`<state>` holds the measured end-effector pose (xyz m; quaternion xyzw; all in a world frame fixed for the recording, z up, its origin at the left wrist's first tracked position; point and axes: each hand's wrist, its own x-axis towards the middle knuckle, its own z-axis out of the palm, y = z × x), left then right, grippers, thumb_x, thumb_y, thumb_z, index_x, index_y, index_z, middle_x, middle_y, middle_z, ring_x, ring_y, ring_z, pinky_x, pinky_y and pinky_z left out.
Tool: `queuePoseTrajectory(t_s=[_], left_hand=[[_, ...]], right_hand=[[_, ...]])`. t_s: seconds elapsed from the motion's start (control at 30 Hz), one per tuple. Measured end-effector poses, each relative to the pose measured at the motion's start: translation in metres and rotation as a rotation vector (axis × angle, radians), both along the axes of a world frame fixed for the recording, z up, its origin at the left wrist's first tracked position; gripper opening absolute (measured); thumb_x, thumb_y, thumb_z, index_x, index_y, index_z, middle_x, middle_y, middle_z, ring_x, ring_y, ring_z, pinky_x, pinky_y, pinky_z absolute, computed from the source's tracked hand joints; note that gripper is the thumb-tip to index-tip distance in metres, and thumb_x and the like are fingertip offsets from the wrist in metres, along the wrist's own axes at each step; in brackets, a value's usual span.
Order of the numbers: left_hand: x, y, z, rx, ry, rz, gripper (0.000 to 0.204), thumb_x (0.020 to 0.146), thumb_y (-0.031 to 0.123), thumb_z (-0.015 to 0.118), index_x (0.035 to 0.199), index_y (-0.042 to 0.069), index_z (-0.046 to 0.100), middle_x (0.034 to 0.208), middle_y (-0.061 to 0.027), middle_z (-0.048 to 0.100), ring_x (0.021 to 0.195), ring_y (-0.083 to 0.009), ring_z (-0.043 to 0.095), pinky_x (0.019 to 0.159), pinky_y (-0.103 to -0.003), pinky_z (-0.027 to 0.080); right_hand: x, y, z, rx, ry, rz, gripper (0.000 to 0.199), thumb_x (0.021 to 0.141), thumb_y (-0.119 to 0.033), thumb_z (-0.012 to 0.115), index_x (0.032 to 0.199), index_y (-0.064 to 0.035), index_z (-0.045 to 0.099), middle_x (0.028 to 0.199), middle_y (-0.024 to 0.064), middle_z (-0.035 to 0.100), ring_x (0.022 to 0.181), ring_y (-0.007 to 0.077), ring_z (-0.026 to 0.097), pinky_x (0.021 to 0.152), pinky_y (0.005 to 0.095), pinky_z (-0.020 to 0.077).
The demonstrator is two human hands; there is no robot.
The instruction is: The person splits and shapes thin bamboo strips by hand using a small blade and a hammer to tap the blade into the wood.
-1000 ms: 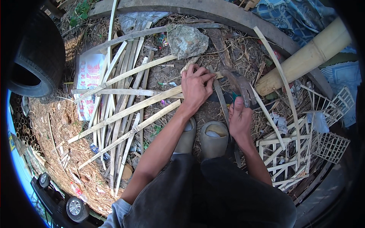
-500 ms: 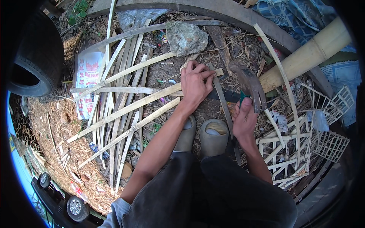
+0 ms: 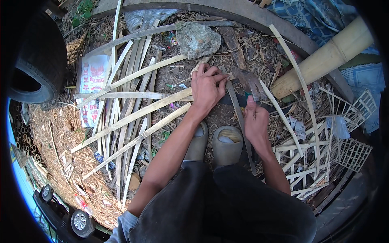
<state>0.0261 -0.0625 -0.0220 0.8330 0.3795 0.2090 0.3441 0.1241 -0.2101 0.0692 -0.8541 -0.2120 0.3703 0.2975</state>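
Observation:
My left hand (image 3: 206, 87) is closed on the far end of a pale bamboo strip (image 3: 133, 115), which slants down to the lower left. The strip's tip shows just past the fingers, over a darker slat (image 3: 238, 106) on the ground. Whether the fingertips also pinch something small is hidden. In my right hand (image 3: 257, 121) is a hammer (image 3: 248, 83), gripped with the thumb up along its green handle. Its rusty-brown head sits just right of the strip's tip. A large grey stone (image 3: 198, 40) lies beyond my left hand, with another strip's end against it.
Several crossed bamboo strips (image 3: 125, 101) lie left of my arm, over a printed white sack (image 3: 91, 87). A tyre (image 3: 40, 65) stands far left. At right are a thick bamboo pole (image 3: 324, 58) and a slatted bamboo frame (image 3: 302, 174). My sandals (image 3: 227, 146) are below my hands.
The hammer head has swung left and slightly away from me, closer to the strip's tip. My right hand has shifted a little left. My left hand stays almost in place.

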Motion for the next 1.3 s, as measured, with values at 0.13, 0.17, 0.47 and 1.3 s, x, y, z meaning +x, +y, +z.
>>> queuePoseTrajectory(t_s=[0.13, 0.17, 0.47, 1.3], left_hand=[[0.003, 0.004, -0.001, 0.022, -0.011, 0.001, 0.013, 0.079, 0.021, 0.082, 0.091, 0.015, 0.085, 0.093, 0.0011, 0.072, 0.106, -0.0265, 0.059, 0.086, -0.043, 0.044], [0.003, 0.005, -0.001, 0.032, -0.011, -0.01, 0.013, 0.079, 0.021, 0.082, 0.091, 0.015, 0.085, 0.093, 0.0011, 0.072, 0.106, -0.0264, 0.059, 0.086, -0.042, 0.044], [0.001, 0.005, 0.001, 0.008, 0.017, -0.027, 0.013, 0.079, 0.021, 0.083, 0.09, 0.014, 0.085, 0.093, 0.0005, 0.072, 0.105, -0.0262, 0.058, 0.086, -0.042, 0.044], [0.003, 0.007, -0.002, 0.005, 0.025, -0.025, 0.015, 0.078, 0.021, 0.082, 0.092, 0.015, 0.085, 0.094, 0.0003, 0.071, 0.105, -0.0262, 0.059, 0.089, -0.042, 0.045]], right_hand=[[-0.003, -0.01, 0.002, 0.176, 0.024, -0.037, 0.066, 0.112, -0.045, 0.043, 0.075, 0.0068, 0.058, 0.057, 0.0209, 0.048, 0.05, 0.0334, 0.048, 0.056, 0.0463, 0.0405], [-0.001, -0.009, -0.003, 0.177, 0.019, -0.038, 0.066, 0.112, -0.045, 0.043, 0.075, 0.0068, 0.058, 0.057, 0.0209, 0.048, 0.05, 0.0334, 0.048, 0.056, 0.0463, 0.0405], [0.002, 0.002, -0.005, 0.029, -0.122, 0.116, 0.056, 0.111, -0.036, 0.048, 0.081, 0.008, 0.063, 0.058, 0.0256, 0.052, 0.057, 0.0485, 0.057, 0.056, 0.0503, 0.0424], [0.004, 0.01, 0.001, -0.147, -0.093, 0.133, 0.067, 0.112, -0.045, 0.044, 0.077, 0.009, 0.061, 0.061, 0.0277, 0.053, 0.058, 0.0483, 0.057, 0.057, 0.0509, 0.0425]])
